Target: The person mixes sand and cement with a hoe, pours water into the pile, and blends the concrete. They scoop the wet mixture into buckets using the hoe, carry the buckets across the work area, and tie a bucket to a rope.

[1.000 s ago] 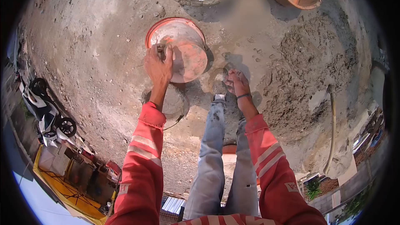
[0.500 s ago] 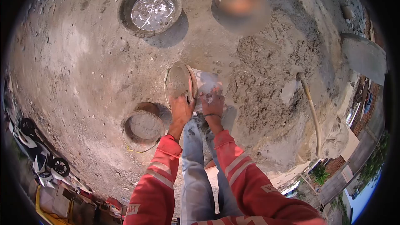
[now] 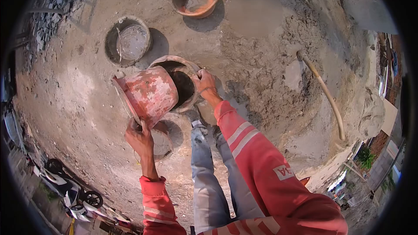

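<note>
Your L hand (image 3: pixel 140 137) pinched the tilted red bucket (image 3: pixel 150 93) by its rim; your R hand (image 3: pixel 207 87) curled on the 2nd bucket (image 3: pixel 185 85), mouth facing the red one's base; both out front; firm rim grips prob. mattered most for control.

Red bkt (image 3: pixel 150 95) int. out of view

The red bucket (image 3: pixel 150 93) looks like matt plastic, scuffed and crusted; the sleeve (image 3: pixel 265 161) is cloth, the curved handle (image 3: pixel 323 85) smooth wood, the mixture (image 3: pixel 274 80) rough.
</note>
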The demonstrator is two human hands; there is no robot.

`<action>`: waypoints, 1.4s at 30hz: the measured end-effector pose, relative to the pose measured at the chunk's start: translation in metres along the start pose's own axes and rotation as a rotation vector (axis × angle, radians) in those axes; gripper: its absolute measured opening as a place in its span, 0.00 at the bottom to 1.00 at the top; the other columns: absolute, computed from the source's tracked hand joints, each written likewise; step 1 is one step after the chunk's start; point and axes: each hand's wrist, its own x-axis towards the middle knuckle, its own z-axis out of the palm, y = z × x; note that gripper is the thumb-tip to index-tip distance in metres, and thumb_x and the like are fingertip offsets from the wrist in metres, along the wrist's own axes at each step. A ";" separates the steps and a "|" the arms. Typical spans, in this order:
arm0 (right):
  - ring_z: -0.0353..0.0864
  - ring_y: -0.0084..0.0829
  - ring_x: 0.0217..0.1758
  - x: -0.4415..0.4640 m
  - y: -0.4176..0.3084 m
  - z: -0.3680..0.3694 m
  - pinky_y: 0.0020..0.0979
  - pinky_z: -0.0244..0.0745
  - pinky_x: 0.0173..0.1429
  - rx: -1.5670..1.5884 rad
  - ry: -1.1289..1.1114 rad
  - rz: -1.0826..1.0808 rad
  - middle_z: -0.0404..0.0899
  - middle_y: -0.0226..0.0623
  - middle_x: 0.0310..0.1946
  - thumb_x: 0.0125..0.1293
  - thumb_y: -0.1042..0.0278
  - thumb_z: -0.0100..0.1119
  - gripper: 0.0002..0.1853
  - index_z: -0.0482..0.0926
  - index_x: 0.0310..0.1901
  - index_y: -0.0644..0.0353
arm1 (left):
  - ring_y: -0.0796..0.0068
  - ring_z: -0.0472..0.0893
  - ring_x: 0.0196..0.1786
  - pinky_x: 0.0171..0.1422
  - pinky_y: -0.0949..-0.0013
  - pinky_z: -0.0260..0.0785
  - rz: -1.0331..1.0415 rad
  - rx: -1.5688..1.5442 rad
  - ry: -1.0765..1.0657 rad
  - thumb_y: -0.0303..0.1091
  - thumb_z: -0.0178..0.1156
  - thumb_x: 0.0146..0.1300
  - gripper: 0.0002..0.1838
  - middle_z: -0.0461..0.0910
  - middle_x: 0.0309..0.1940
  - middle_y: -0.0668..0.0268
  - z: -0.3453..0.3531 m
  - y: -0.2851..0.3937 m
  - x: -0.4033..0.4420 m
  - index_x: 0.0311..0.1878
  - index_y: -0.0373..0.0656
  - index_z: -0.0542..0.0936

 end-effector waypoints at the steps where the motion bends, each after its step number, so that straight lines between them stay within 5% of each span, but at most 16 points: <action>1: 0.75 0.56 0.55 0.007 0.014 -0.016 0.45 0.70 0.60 0.047 -0.002 -0.018 0.78 0.54 0.46 0.58 0.61 0.66 0.30 0.68 0.59 0.65 | 0.48 0.80 0.26 0.34 0.55 0.70 -0.073 -0.028 0.003 0.37 0.61 0.60 0.15 0.80 0.25 0.48 -0.011 0.002 -0.008 0.37 0.30 0.80; 3: 0.75 0.57 0.55 0.016 0.041 -0.049 0.46 0.70 0.61 0.141 0.004 -0.050 0.78 0.55 0.47 0.57 0.59 0.67 0.34 0.65 0.62 0.64 | 0.49 0.80 0.26 0.32 0.56 0.70 -0.023 -0.028 0.137 0.38 0.62 0.60 0.17 0.80 0.24 0.48 -0.008 0.002 -0.019 0.37 0.29 0.79; 7: 0.71 0.57 0.60 -0.029 0.116 -0.229 0.48 0.69 0.62 -0.468 0.204 -0.153 0.72 0.57 0.56 0.53 0.60 0.71 0.41 0.61 0.66 0.57 | 0.48 0.82 0.28 0.35 0.56 0.72 -0.073 0.173 0.293 0.41 0.65 0.58 0.20 0.82 0.25 0.48 0.035 -0.034 -0.015 0.39 0.28 0.80; 10: 0.62 0.50 0.70 -0.117 0.176 -0.410 0.66 0.59 0.64 -1.170 0.413 0.287 0.59 0.49 0.67 0.52 0.56 0.73 0.47 0.56 0.71 0.46 | 0.45 0.83 0.34 0.41 0.49 0.72 -0.132 0.422 0.373 0.47 0.66 0.56 0.24 0.83 0.30 0.47 0.083 -0.097 0.001 0.41 0.31 0.82; 12: 0.66 0.57 0.66 -0.180 0.190 -0.519 0.58 0.66 0.63 -1.229 0.322 0.515 0.62 0.53 0.66 0.53 0.52 0.72 0.49 0.53 0.73 0.54 | 0.43 0.83 0.39 0.47 0.46 0.72 -0.269 0.536 0.332 0.49 0.65 0.55 0.24 0.84 0.32 0.48 0.106 -0.091 -0.002 0.42 0.34 0.83; 13: 0.78 0.53 0.54 -0.209 0.246 -0.579 0.52 0.76 0.54 -1.153 0.138 0.640 0.69 0.52 0.60 0.56 0.53 0.70 0.45 0.55 0.70 0.56 | 0.44 0.83 0.39 0.48 0.47 0.72 -0.260 0.470 0.270 0.48 0.65 0.55 0.23 0.84 0.33 0.49 0.117 -0.085 0.001 0.42 0.36 0.84; 15: 0.83 0.40 0.33 -0.277 0.269 -0.618 0.42 0.81 0.37 0.497 0.060 0.677 0.78 0.45 0.41 0.58 0.57 0.68 0.30 0.68 0.57 0.60 | 0.45 0.84 0.40 0.49 0.49 0.73 -0.232 0.340 0.148 0.47 0.65 0.55 0.21 0.85 0.34 0.51 0.141 -0.088 0.015 0.43 0.40 0.85; 17: 0.76 0.26 0.20 -0.271 0.246 -0.580 0.32 0.76 0.24 0.085 -0.002 0.781 0.75 0.33 0.24 0.61 0.58 0.65 0.15 0.76 0.41 0.60 | 0.48 0.84 0.43 0.50 0.51 0.75 -0.207 0.364 -0.007 0.47 0.67 0.54 0.18 0.85 0.36 0.53 0.177 -0.120 0.031 0.44 0.47 0.86; 19: 0.68 0.21 0.14 -0.266 0.208 -0.525 0.27 0.67 0.18 0.278 0.043 0.737 0.70 0.27 0.15 0.60 0.65 0.66 0.10 0.75 0.31 0.60 | 0.51 0.84 0.47 0.53 0.54 0.75 -0.271 0.251 -0.168 0.47 0.69 0.53 0.19 0.85 0.42 0.53 0.179 -0.092 0.024 0.45 0.48 0.86; 22: 0.63 0.20 0.10 -0.279 0.234 -0.407 0.28 0.62 0.14 0.232 0.295 0.668 0.68 0.25 0.14 0.57 0.75 0.65 0.09 0.72 0.29 0.58 | 0.52 0.84 0.48 0.55 0.56 0.74 -0.240 0.240 -0.133 0.42 0.71 0.51 0.30 0.84 0.44 0.52 0.190 -0.040 0.000 0.57 0.40 0.78; 25: 0.68 0.18 0.22 -0.280 0.220 -0.316 0.26 0.65 0.25 0.114 0.480 0.507 0.71 0.26 0.19 0.52 0.79 0.64 0.07 0.73 0.29 0.61 | 0.57 0.84 0.46 0.52 0.61 0.74 -0.066 -0.091 -0.271 0.35 0.67 0.52 0.24 0.84 0.42 0.53 0.191 0.021 -0.012 0.52 0.37 0.77; 28: 0.77 0.31 0.24 -0.296 0.157 -0.308 0.35 0.72 0.31 0.047 0.477 0.760 0.77 0.40 0.22 0.51 0.74 0.65 0.10 0.76 0.32 0.69 | 0.67 0.84 0.43 0.48 0.64 0.75 -0.047 -0.439 -0.558 0.32 0.66 0.54 0.20 0.84 0.39 0.59 0.202 0.093 -0.029 0.50 0.39 0.78; 32: 0.79 0.36 0.25 -0.284 0.059 -0.321 0.37 0.74 0.33 -0.083 0.421 0.635 0.78 0.42 0.23 0.52 0.73 0.66 0.11 0.77 0.34 0.68 | 0.71 0.84 0.45 0.51 0.68 0.75 -0.159 -0.504 -1.089 0.39 0.67 0.59 0.23 0.85 0.42 0.61 0.197 0.239 -0.030 0.55 0.40 0.75; 36: 0.82 0.42 0.27 -0.214 -0.010 -0.327 0.39 0.75 0.34 -0.095 0.363 0.450 0.79 0.47 0.24 0.52 0.71 0.68 0.12 0.77 0.35 0.68 | 0.59 0.82 0.52 0.58 0.64 0.72 0.056 -0.498 -1.295 0.55 0.65 0.60 0.50 0.82 0.47 0.52 0.218 0.363 -0.009 0.70 0.25 0.55; 38: 0.83 0.46 0.30 -0.130 -0.039 -0.324 0.41 0.76 0.37 -0.103 0.331 0.346 0.80 0.52 0.26 0.51 0.70 0.69 0.13 0.77 0.36 0.67 | 0.49 0.81 0.53 0.60 0.61 0.71 0.192 -0.322 -1.124 0.58 0.63 0.60 0.57 0.78 0.50 0.41 0.227 0.434 0.022 0.71 0.19 0.45; 42: 0.81 0.59 0.41 0.063 -0.076 -0.314 0.48 0.76 0.42 -0.002 0.331 -0.004 0.81 0.55 0.34 0.52 0.66 0.68 0.22 0.71 0.47 0.64 | 0.37 0.78 0.51 0.57 0.48 0.69 0.151 -0.337 -0.487 0.33 0.61 0.59 0.40 0.77 0.47 0.34 0.273 0.505 0.143 0.67 0.23 0.52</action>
